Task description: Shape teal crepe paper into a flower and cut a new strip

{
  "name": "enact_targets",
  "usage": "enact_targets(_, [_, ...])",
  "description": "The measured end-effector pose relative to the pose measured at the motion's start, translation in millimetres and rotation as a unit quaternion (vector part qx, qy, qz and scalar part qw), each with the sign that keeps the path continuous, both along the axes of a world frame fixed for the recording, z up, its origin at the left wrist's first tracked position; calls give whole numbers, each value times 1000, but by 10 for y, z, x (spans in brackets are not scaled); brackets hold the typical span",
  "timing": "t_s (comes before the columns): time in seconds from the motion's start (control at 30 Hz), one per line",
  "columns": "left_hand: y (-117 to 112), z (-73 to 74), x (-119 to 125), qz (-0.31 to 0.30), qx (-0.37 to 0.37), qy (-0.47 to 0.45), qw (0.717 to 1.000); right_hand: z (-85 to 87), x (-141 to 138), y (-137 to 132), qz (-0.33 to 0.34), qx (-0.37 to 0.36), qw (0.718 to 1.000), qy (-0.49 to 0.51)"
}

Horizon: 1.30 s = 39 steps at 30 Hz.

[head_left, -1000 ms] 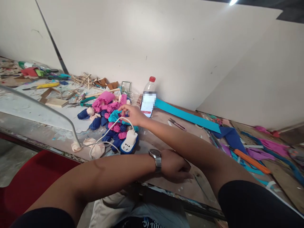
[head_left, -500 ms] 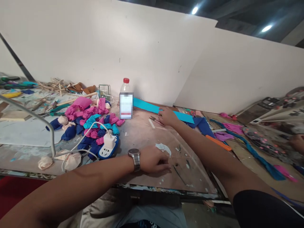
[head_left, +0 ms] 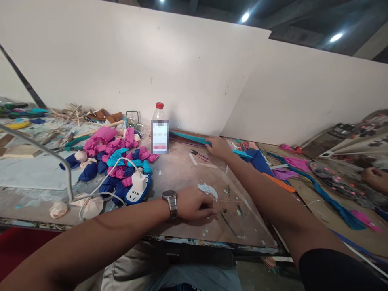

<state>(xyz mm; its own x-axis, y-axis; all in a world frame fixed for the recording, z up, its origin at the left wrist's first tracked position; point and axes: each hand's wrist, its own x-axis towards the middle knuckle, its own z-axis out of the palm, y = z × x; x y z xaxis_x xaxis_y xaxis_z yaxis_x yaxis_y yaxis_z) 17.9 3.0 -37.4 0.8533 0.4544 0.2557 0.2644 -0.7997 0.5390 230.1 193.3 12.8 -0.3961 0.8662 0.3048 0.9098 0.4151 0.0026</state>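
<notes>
Stretching from edge to edge below white wall panels, the cluttered bench carries everything. On its left part lies a heap of crepe rolls in pink, dark blue, cyan and cream. A long teal strip runs along the foot of the wall at the far side, tipped up on its edge, with dark blue paper at its right end.

The right hand reaches out to that strip, its fingers closed over the strip partway along. The left hand rests palm-down on the near middle of the bench. Its fingers lie together and slightly curled, and whether anything sits under them cannot be told.

A blue-and-white power strip with a white charger sits at the near edge of the heap. A red-capped bottle stands against the wall, a phone propped before it. Small scissors lie just beside the right hand. A metal watch circles the left wrist.
</notes>
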Motion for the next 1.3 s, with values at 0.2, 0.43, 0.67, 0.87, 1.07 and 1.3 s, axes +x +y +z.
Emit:
enact_targets(0.2, [24, -38, -8, 3, -38, -44, 998, 518, 220, -232, -49, 65, 991, 108])
enact_targets(0.43, [12, 2, -13, 97, -162, -125, 974, 819, 446, -798, -30, -30, 844, 535])
enact_targets(0.67, [97, -73, 21, 198, -314, -297, 880, 6, 223, -1102, -45, -191, 670, 716])
enact_targets(0.87, [121, -112, 35, 210, -406, -342, 821, -412, -34, -1254, 48, -273, 653, 705])
enact_targets(1.07, [85, -100, 18, 226, -367, -331, 840, -431, -65, -1424, 22, -319, 619, 717])
enact_targets(1.3, [122, -124, 21, 246, -388, -363, 810, -413, -11, -1336, 22, -319, 578, 750])
